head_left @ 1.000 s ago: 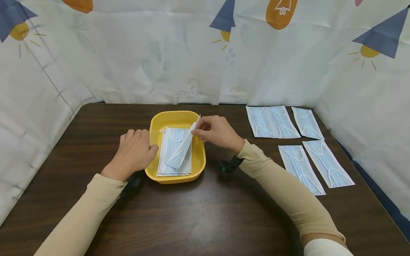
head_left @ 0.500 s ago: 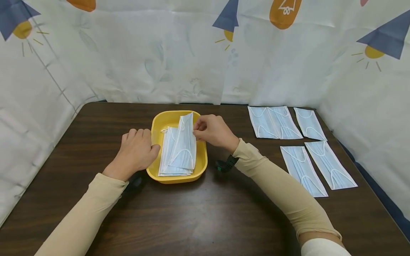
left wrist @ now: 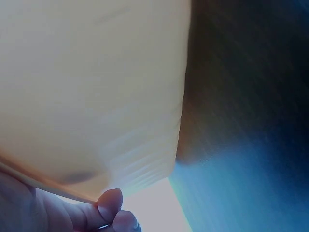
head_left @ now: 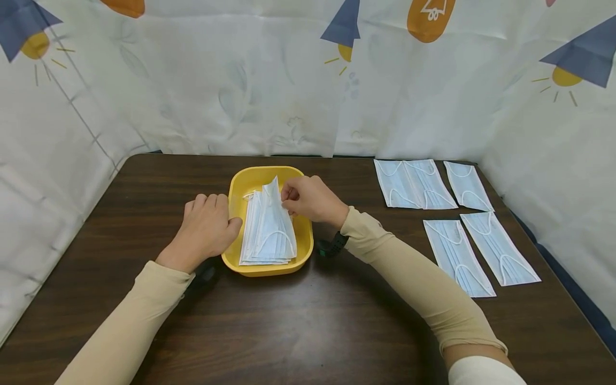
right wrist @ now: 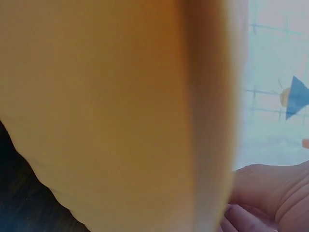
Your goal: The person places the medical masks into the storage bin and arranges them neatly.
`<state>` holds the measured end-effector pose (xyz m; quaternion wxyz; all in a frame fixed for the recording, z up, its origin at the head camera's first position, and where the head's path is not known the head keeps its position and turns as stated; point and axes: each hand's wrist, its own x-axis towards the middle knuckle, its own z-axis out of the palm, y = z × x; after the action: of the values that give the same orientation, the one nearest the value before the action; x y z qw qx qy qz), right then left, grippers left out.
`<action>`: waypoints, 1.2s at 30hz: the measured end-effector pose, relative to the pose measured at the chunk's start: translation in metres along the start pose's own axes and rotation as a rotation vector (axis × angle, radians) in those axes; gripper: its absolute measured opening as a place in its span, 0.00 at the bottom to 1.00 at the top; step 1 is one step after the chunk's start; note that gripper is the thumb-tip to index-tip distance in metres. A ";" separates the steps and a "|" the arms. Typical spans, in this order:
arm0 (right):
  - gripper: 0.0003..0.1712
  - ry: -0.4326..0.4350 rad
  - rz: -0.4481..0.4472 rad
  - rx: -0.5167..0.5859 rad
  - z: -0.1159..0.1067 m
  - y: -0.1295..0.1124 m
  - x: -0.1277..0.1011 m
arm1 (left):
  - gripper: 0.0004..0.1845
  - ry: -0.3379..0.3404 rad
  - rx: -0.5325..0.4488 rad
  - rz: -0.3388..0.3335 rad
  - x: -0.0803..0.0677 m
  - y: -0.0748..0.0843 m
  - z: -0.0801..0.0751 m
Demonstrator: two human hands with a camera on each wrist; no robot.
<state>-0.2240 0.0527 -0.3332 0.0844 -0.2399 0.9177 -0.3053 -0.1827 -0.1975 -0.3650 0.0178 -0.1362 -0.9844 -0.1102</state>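
A dark wooden worktop (head_left: 308, 321) stood inside white curtains printed with lamps. On it sat a yellow tray (head_left: 239, 188) holding a stack of blue face masks (head_left: 262, 247). The right hand (head_left: 310, 199) pinched the upper edge of the top mask (head_left: 276, 224), its fingers (head_left: 287, 193) curled on the cloth so that edge tilted up from the stack. The left hand (head_left: 206, 230) rested curled against the tray's left wall, fingers holding nothing visible. Five masks (head_left: 457, 214) lay flat on the right. The risk seemed to be a second mask clinging by its ear loops and coming up too, or the light tray sliding if the left hand eased.
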 end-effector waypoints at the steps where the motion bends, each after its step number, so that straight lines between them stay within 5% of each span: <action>1: 0.04 0.003 0.003 -0.001 0.000 0.000 0.000 | 0.16 0.000 0.001 0.001 0.000 0.000 0.000; 17: 0.06 0.065 -0.043 -0.102 -0.006 0.001 -0.004 | 0.15 0.002 0.000 0.008 0.002 0.004 -0.002; 36: 0.07 0.144 -0.046 -0.052 -0.028 0.019 -0.022 | 0.16 -0.002 0.004 -0.004 0.000 0.001 0.000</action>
<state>-0.2211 0.0915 -0.3220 0.0051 -0.2406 0.9232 -0.2995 -0.1829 -0.1967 -0.3652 0.0169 -0.1342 -0.9849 -0.1080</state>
